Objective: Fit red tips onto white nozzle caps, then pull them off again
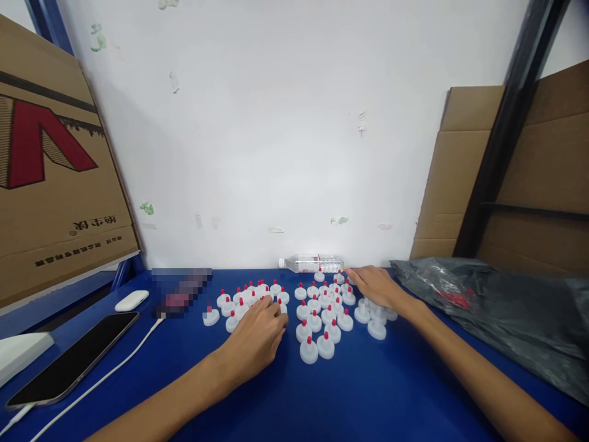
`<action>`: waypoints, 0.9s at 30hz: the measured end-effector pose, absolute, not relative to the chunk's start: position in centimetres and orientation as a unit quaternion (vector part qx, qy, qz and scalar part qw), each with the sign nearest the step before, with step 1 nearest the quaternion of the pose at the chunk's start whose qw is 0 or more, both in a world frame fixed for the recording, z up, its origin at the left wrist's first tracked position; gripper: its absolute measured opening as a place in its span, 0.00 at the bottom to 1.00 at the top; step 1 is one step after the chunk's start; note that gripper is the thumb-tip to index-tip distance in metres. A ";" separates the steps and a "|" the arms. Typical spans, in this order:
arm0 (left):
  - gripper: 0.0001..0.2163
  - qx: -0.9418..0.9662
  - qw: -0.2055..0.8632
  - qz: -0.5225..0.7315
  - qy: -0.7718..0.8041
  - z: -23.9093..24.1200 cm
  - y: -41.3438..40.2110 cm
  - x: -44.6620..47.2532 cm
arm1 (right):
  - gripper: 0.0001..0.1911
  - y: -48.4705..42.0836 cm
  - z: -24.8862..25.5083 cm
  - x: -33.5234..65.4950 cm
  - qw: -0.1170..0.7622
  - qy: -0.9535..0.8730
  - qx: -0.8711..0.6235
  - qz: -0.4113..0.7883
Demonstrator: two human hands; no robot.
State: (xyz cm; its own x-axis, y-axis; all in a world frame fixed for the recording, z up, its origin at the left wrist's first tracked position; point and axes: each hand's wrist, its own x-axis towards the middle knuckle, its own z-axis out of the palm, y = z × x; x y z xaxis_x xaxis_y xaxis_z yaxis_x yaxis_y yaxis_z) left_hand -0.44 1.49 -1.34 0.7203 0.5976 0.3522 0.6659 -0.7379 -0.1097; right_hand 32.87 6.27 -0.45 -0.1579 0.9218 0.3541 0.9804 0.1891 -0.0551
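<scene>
White round caps with red-tipped spouts stand upright in two groups on the blue table. My left hand (260, 331) is over the front right of the left group of red-tipped caps (242, 307). Its fingers are curled down, and whatever they grip is hidden beneath them. In the middle stands the other group of caps (314, 321). To the right of it lie several white caps without red tips (377, 329). My right hand (375, 286) reaches over these plain caps with its fingers extended, hiding some of them.
A clear plastic bottle (315, 263) lies against the white wall. On the left are a phone (73, 359), a white earbud case (132, 301), a charging cable (105, 377) and a cardboard box (59, 202). A grey plastic bag (506, 325) covers the right side.
</scene>
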 end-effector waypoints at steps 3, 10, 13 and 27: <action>0.08 -0.922 0.102 -0.153 -0.340 -1.4 1.5 -0.6 | 0.37 6.2 -0.5 32.8 0.153 -0.758 -0.628 -0.083; 0.07 -0.920 0.098 -0.162 -0.343 -0.8 1.1 -0.4 | 0.26 5.5 0.9 32.2 0.214 -0.744 -0.622 -0.119; 0.07 -0.913 0.095 -0.189 -0.348 -0.5 1.0 -0.3 | 0.20 5.0 1.5 31.3 0.275 -0.730 -0.609 -0.142; 0.10 -0.881 0.147 -0.341 -0.292 -0.6 2.1 -0.8 | 0.20 1.0 1.7 24.3 0.317 -0.879 -0.334 -0.122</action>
State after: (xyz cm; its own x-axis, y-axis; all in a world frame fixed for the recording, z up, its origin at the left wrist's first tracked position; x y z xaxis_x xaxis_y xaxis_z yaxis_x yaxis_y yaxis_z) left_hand -0.76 2.06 -0.57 0.5966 0.4147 0.6871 0.6154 -0.7859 -0.0600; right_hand 24.28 1.04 1.71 -0.5764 0.5097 0.6388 0.6644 0.7474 0.0032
